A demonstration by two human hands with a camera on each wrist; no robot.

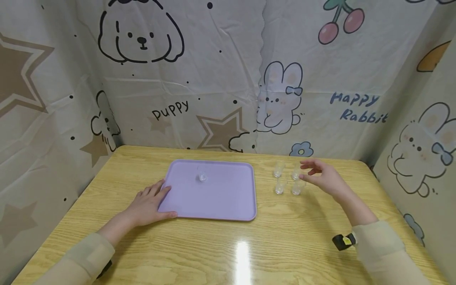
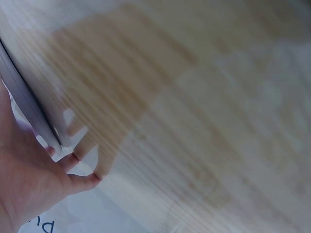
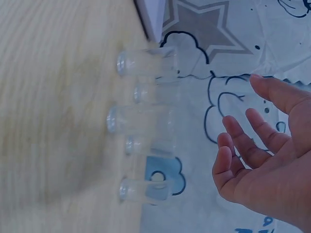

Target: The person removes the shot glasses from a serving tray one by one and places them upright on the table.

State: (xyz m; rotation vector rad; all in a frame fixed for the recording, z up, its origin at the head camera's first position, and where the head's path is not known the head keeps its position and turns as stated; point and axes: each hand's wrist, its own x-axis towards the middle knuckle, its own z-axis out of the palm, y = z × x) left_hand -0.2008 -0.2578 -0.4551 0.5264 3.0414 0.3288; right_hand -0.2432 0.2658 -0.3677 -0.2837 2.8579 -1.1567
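A purple tray (image 1: pixel 224 200) lies on the table, carrying one small clear cup (image 1: pixel 202 177). My left hand (image 1: pixel 147 206) rests at the tray's left edge, fingers spread along its side and the thumb near the front corner. Right of the tray several more small clear cups (image 1: pixel 279 187) stand upright in a cluster. Just above and beside them, my right hand (image 1: pixel 324 178) hovers with loosely bent fingers and nothing in its grasp. In the right wrist view, that hand (image 3: pixel 272 177) is apart from the row of cups (image 3: pixel 141 120); one of these seems hidden behind it in the head view.
The wooden table (image 1: pixel 199 249) ends at a patterned cloth backdrop (image 1: pixel 221 79) behind and at both sides. A black strap device (image 1: pixel 343 241) sits at my right sleeve.
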